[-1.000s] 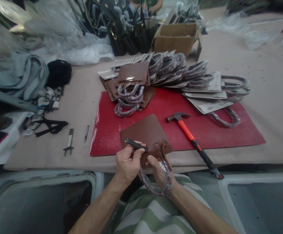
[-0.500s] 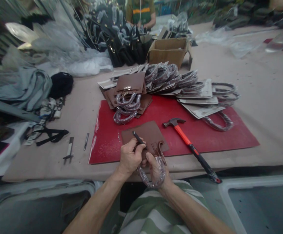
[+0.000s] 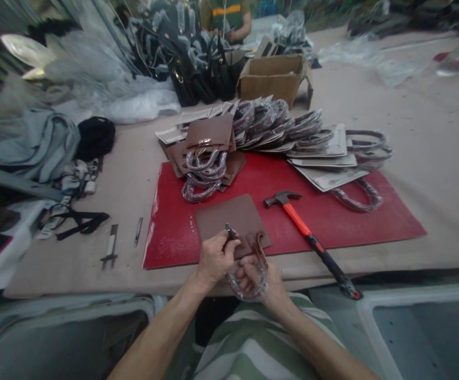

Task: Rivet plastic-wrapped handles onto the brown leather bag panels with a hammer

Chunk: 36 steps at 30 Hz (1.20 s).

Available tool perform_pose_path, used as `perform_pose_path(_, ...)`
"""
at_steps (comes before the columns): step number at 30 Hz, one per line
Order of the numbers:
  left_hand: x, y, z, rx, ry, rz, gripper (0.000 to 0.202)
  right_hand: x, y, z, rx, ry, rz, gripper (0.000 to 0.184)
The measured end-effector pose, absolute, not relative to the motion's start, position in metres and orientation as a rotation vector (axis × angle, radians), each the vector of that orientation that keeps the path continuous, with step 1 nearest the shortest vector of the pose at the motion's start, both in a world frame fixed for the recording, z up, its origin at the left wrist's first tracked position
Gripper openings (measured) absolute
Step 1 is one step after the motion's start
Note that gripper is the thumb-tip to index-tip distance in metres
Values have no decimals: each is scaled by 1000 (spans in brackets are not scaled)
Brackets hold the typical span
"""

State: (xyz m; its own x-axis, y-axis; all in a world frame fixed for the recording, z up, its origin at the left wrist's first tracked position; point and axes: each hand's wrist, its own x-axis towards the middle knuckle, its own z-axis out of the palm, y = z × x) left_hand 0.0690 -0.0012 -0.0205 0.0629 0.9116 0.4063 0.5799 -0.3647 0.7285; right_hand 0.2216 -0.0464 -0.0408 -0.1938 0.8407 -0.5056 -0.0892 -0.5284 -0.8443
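Note:
My left hand (image 3: 216, 257) is closed round a short dark punch-like rod (image 3: 230, 231), whose metal end points up. It is over the near part of a flat brown leather panel (image 3: 235, 216). My right hand (image 3: 271, 282) is curled at a plastic-wrapped bag handle (image 3: 235, 287), its fingertips showing inside the loop. A bare curved brown handle end (image 3: 259, 245) rises above that hand and lies over the panel's near edge. The rod's lower end is hidden by my left fingers.
The panel lies on a red board (image 3: 170, 232). A claw hammer (image 3: 300, 224) rests to the right, its grip past the table edge. Behind are stacked brown panels (image 3: 209, 129) with wrapped handles and a cardboard box (image 3: 271, 79). Leftward lie a slim metal tool (image 3: 138, 232) and a pronged tool (image 3: 111, 245).
The rod's upper end has dropped and tipped towards me in my left hand. My right thumb has moved off its earlier spot, and the right fingers now curl inside the handle loop.

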Motion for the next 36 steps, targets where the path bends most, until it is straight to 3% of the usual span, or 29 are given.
perform_pose_path(5,68,-2,-25,2069,1467,1227,10,245,-51,-40,-1487,-1202,1850,31)
perform_pose_path(10,69,-3,-27,2141,1468,1249,11,282,-48,-23,-1613,-1567,1784,25)
perform_pose_path(14,71,-3,-30,2165,1479,1256,11,316,-38,-2,-1759,-1950,1196,31)
perform_pose_path(20,74,-4,-33,2135,1525,1272,13,357,-12,10,-1922,-1954,103,27)
perform_pose_path(22,75,-4,-34,2144,1526,1289,14,365,-3,9,-2006,-2020,-70,29)
perform_pose_path(28,75,-3,-37,2149,1524,1309,12,358,6,9,-2069,-2155,331,18)
perform_pose_path(30,75,-3,-37,2154,1523,1296,12,351,8,13,-2074,-1952,611,9)
perform_pose_path(33,76,-3,-38,2175,1521,1280,12,345,18,22,-1976,-1552,1160,14)
perform_pose_path(36,76,-2,-40,2190,1518,1278,10,341,27,32,-1866,-1437,1451,12)
